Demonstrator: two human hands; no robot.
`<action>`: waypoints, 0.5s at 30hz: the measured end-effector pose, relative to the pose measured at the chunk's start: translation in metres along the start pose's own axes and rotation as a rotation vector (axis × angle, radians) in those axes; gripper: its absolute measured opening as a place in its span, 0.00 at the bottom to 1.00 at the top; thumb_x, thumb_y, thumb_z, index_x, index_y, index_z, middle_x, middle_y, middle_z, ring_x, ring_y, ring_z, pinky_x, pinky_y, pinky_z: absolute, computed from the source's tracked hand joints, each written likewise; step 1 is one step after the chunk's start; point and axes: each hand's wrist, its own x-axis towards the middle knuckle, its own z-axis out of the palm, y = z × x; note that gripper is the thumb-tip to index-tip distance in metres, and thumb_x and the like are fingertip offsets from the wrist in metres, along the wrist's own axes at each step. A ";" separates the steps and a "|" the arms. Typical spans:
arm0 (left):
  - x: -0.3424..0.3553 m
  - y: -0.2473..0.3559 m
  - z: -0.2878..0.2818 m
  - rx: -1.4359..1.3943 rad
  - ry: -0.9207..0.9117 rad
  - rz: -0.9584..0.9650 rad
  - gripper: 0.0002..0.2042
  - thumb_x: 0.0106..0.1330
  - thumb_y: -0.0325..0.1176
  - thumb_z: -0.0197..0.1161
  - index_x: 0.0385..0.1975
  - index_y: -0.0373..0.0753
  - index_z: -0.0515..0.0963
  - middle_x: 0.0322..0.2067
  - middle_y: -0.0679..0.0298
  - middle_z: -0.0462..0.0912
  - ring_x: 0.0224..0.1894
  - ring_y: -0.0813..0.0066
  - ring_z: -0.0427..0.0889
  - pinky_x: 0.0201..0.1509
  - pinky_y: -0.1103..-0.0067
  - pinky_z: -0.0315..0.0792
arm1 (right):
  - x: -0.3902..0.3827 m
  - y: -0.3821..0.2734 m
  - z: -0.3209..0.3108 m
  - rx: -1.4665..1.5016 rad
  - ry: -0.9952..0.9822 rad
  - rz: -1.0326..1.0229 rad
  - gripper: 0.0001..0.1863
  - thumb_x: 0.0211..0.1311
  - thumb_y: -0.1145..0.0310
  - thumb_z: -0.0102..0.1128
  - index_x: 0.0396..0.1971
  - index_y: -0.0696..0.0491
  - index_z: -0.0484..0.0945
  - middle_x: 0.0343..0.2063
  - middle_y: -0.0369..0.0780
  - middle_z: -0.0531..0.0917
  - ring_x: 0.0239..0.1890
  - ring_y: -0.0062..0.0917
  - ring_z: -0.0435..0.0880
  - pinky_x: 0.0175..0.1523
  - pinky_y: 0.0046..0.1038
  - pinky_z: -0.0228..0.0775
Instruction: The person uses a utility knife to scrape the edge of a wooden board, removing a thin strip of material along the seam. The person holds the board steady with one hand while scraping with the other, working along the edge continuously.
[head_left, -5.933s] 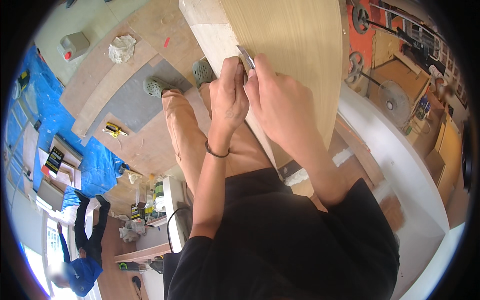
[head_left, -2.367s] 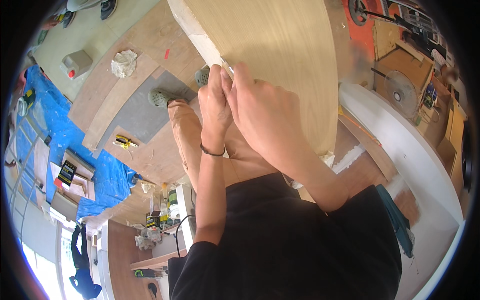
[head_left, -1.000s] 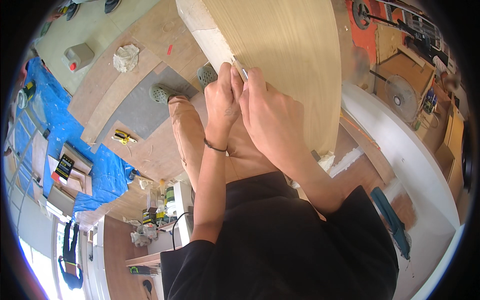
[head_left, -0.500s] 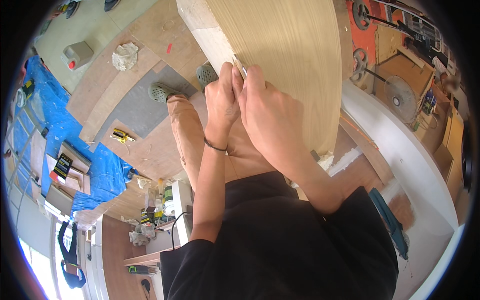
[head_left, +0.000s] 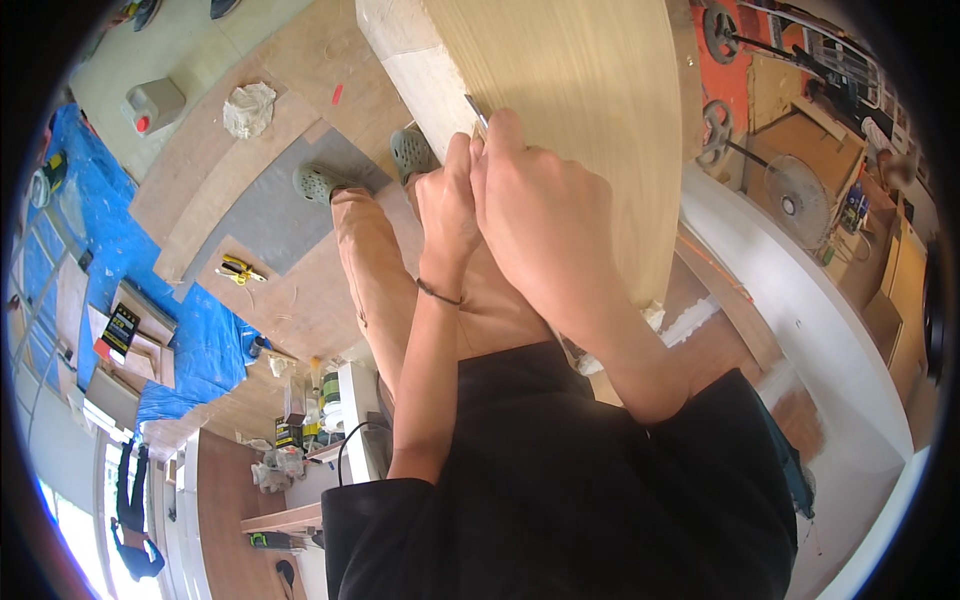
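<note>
A pale wood-grain board point(head_left: 570, 70) with a whitish edge strip point(head_left: 405, 45) runs away from me at upper centre. My right hand point(head_left: 540, 200) is closed around a slim metal blade tool point(head_left: 473, 105), whose tip lies at the board's edge. My left hand point(head_left: 450, 200) is closed right beside it, its fingertips pressed against my right thumb at that edge; what they grip is hidden behind the fingers. My legs in tan trousers point(head_left: 370, 260) and olive clogs point(head_left: 318, 182) are below the board.
Yellow-handled pliers point(head_left: 240, 270), a crumpled white bag point(head_left: 247, 110) and a grey jerrycan point(head_left: 152, 105) lie left. Blue sheeting point(head_left: 185, 375) holds scrap panels. A person point(head_left: 132, 540) is at lower left. A fan point(head_left: 790, 205) and white ledge point(head_left: 810, 310) are right.
Since half a second ago both hands and the blade have shifted slightly upward along the board's edge. The distant person at lower left has changed pose over the last few seconds.
</note>
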 end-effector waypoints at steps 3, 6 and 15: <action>0.008 0.006 -0.003 -0.047 0.007 -0.011 0.12 0.71 0.32 0.52 0.24 0.38 0.65 0.08 0.56 0.64 0.09 0.57 0.66 0.14 0.69 0.60 | -0.003 0.006 -0.001 0.021 -0.024 0.006 0.10 0.67 0.65 0.51 0.33 0.56 0.66 0.12 0.43 0.76 0.15 0.39 0.79 0.19 0.38 0.68; 0.010 0.008 -0.009 -0.096 0.003 -0.054 0.12 0.71 0.31 0.52 0.24 0.38 0.65 0.08 0.56 0.64 0.10 0.56 0.66 0.14 0.68 0.60 | -0.010 0.010 0.001 0.091 -0.043 -0.004 0.08 0.66 0.67 0.50 0.35 0.56 0.66 0.13 0.44 0.77 0.16 0.40 0.79 0.20 0.39 0.69; 0.010 0.009 -0.011 -0.082 -0.016 -0.044 0.12 0.71 0.31 0.51 0.23 0.38 0.65 0.08 0.56 0.64 0.09 0.56 0.67 0.14 0.68 0.61 | -0.018 0.011 0.006 0.016 0.043 -0.039 0.10 0.69 0.63 0.51 0.33 0.54 0.68 0.15 0.40 0.78 0.13 0.30 0.80 0.14 0.29 0.68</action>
